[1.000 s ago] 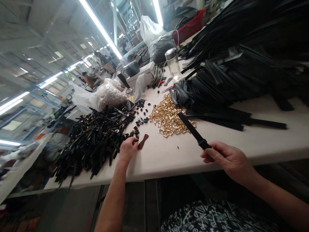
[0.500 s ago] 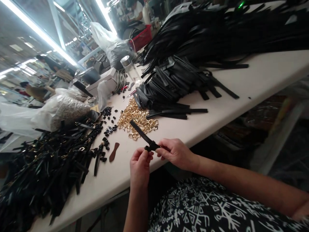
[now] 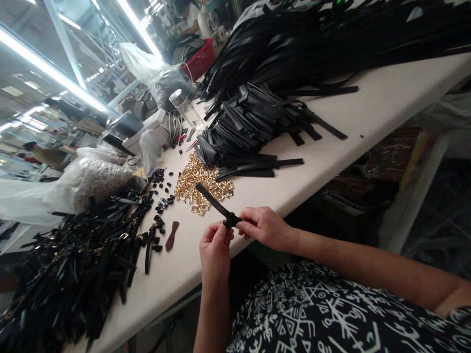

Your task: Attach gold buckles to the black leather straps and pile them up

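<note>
A black strap (image 3: pixel 211 198) is held over the table's front edge, its free end slanting up and left toward the gold buckles (image 3: pixel 202 186). My right hand (image 3: pixel 265 228) is closed, thumb and fingers gripping the strap's lower end, part of which is hidden in the fingers. My left hand (image 3: pixel 215 247) pinches a small black loop (image 3: pixel 228 223) against the strap; the fingertips partly cover how the two join. More small black loops (image 3: pixel 159 223) lie scattered left of the buckles. A brown, narrow-waisted tool (image 3: pixel 171 236) rests flat to the left of my left hand.
Bundled black straps (image 3: pixel 246 125) lie beyond the buckles, with a larger heap of long straps (image 3: pixel 294 49) behind. On the left spreads a pile of straps with gold fittings (image 3: pixel 81 264). A clear bottle (image 3: pixel 187 110), plastic bag (image 3: pixel 99 179) and red basket (image 3: pixel 200 59) stand farther back.
The view has shifted, so the table's things sit a little differently in the picture. Both hands keep their grip on the strap and small loop, with only slight finger movement.
</note>
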Demonstrator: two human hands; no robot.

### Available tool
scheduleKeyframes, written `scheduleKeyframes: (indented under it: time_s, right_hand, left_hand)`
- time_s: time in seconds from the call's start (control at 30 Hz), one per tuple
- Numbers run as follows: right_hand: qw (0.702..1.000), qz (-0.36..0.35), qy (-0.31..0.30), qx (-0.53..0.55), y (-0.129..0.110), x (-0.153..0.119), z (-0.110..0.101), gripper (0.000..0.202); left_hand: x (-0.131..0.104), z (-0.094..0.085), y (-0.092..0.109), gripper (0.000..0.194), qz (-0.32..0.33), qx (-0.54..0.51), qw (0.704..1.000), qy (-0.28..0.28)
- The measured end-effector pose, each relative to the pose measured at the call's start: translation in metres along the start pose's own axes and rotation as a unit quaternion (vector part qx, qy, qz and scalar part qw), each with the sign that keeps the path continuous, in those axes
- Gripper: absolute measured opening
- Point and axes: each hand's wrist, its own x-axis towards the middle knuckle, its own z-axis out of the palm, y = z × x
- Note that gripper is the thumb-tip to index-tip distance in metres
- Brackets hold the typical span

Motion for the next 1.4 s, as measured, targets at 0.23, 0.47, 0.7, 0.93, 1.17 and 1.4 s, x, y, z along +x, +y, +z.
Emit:
scheduleKeyframes:
  time_s: [0.23, 0.47, 0.7, 0.93, 1.17, 1.4]
  right_hand:
    - [0.999, -0.001, 0.013, -0.048, 0.001, -0.001, -0.003, 0.014]
    - [0.986, 0.006, -0.006, -0.168, 0.001, 0.001, -0.008, 0.017]
    - [0.981, -0.014, -0.043, -0.187, 0.004, 0.003, -0.012, 0.018]
    - [0.967, -0.046, -0.003, -0.252, 0.014, 0.004, -0.009, 0.020]
    - [0.978, -0.057, -0.035, -0.200, 0.014, 0.005, -0.015, 0.017]
    - [0.975, -0.053, -0.154, -0.154, 0.007, 0.011, -0.038, 0.015]
  left_hand:
    - [0.003, 0.002, -0.009, 0.036, -0.026, -0.024, 0.998, 0.044]
    - [0.002, -0.007, -0.010, 0.020, 0.117, 0.126, 0.985, 0.010]
    - [0.008, -0.015, -0.005, 0.016, 0.123, 0.176, 0.976, -0.040]
    - [0.008, -0.011, -0.008, 0.019, 0.075, 0.165, 0.983, -0.018]
    - [0.014, -0.005, -0.006, 0.023, 0.063, 0.106, 0.991, -0.052]
    - [0.023, -0.020, 0.003, 0.026, -0.020, 0.182, 0.973, -0.144]
